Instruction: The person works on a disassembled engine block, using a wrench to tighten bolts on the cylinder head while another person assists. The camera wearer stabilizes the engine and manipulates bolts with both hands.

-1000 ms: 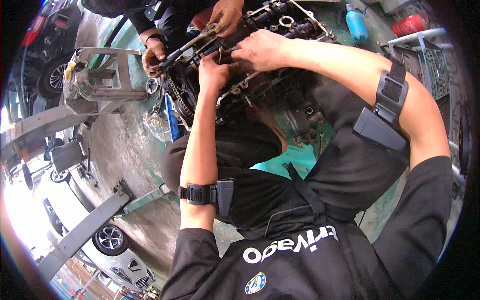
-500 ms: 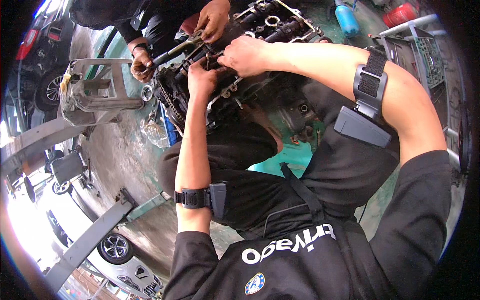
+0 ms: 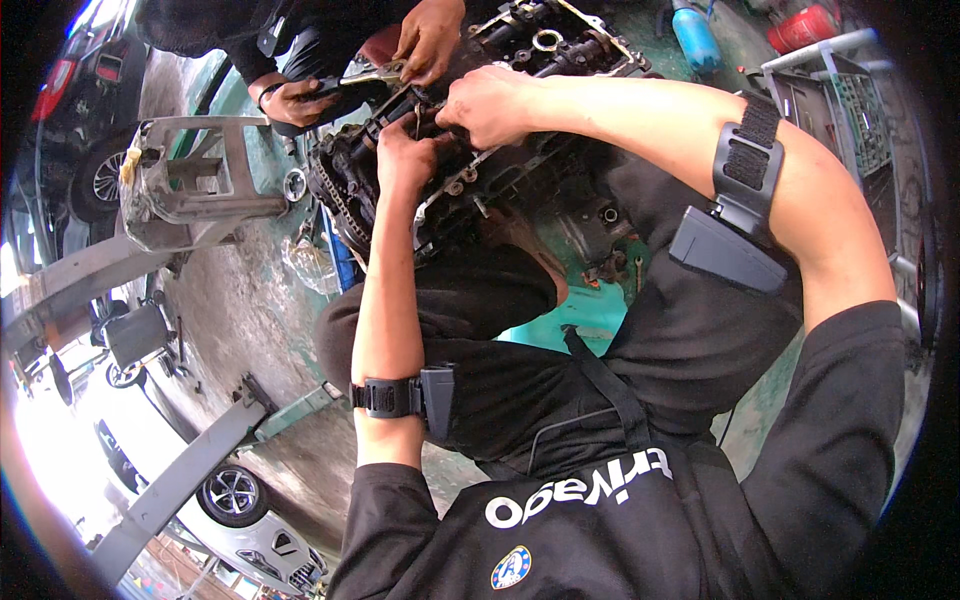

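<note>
A dark, oily engine (image 3: 455,180) with a chain (image 3: 335,195) at its left end lies in front of my knees. My left hand (image 3: 405,158) is over its top, the fingers pinched together at a small part hidden by them. Beside it, my right hand (image 3: 488,106) is closed with curled fingertips against the engine; what they grip is hidden. Across from me, a co-worker's hand (image 3: 292,103) holds a long dark-handled tool (image 3: 335,92). The co-worker's other hand (image 3: 430,42) rests at the tool's far end, just above my hands.
A worn metal frame (image 3: 190,195) stands left of the engine, near a clear plastic bag (image 3: 308,262). A blue bottle (image 3: 695,40) and a red cylinder (image 3: 803,30) are at the far right, by a metal rack (image 3: 850,110). Parked cars (image 3: 232,500) are to the left.
The co-worker's hand on the tool's handle has swung away from me, turning the tool. My own hands have stayed at nearly the same place on the engine.
</note>
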`<move>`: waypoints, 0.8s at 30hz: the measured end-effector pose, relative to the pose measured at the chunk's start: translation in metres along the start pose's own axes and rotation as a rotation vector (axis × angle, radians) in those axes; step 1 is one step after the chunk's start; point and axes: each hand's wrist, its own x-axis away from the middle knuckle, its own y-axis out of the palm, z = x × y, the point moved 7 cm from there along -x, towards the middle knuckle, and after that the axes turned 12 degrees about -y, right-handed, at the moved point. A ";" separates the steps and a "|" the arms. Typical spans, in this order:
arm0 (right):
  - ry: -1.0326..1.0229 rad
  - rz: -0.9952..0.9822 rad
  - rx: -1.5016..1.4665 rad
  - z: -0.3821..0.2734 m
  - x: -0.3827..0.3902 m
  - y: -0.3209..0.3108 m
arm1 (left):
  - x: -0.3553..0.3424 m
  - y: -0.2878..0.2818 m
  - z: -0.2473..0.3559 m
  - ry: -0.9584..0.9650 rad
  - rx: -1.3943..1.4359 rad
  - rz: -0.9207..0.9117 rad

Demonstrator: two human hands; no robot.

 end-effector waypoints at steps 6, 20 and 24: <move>0.021 -0.102 0.137 -0.010 0.004 0.014 | 0.002 -0.001 0.002 -0.064 0.017 -0.025; -0.014 -0.049 0.091 0.002 -0.006 0.007 | 0.001 -0.001 0.002 -0.040 0.029 -0.035; -0.036 0.026 0.199 -0.004 -0.006 0.005 | 0.001 0.000 -0.001 -0.083 0.023 -0.033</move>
